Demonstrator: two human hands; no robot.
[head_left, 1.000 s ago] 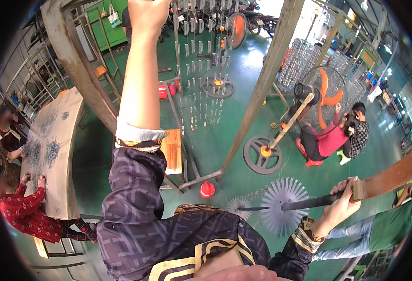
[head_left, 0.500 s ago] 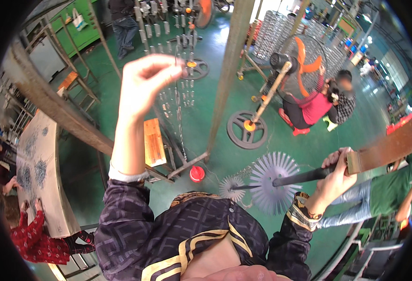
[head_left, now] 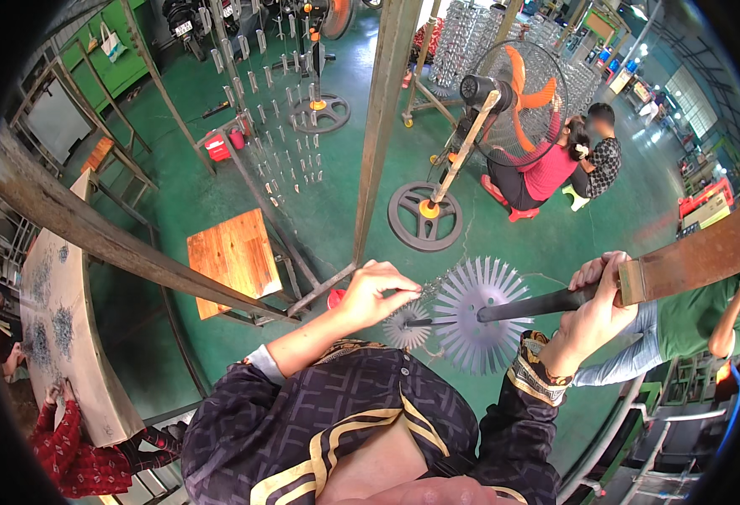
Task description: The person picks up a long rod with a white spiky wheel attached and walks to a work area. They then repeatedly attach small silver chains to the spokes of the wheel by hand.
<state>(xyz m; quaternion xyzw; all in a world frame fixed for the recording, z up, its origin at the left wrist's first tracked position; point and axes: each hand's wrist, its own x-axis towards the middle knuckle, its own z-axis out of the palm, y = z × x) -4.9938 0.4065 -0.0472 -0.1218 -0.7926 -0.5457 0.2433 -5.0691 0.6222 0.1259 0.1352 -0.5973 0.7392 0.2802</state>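
Note:
My left hand (head_left: 378, 296) is low in front of my chest, thumb and forefinger pinched at the small slotted metal disc (head_left: 406, 325). A thin metal chain (head_left: 447, 284) shows near those fingertips; the exact grip is too small to make out fully. To the right stands a larger disc (head_left: 481, 316) with long slotted teeth, on the same dark shaft (head_left: 538, 305). My right hand (head_left: 599, 305) is closed around the shaft's right end, beside a brown metal bracket (head_left: 689, 268).
A rusty frame bar (head_left: 134, 244) and an upright post (head_left: 378, 135) cross nearby. Ahead are a wooden-topped stool (head_left: 235, 263), hanging metal pieces (head_left: 290, 143) and an orange-bladed fan (head_left: 517, 93). People sit beside the fan; others are at a left table (head_left: 92, 370) and at right.
My left hand has come down and right from its raised position, where a chain hung below it, to beside the small disc. My right hand stays at the shaft. The view has shifted slightly.

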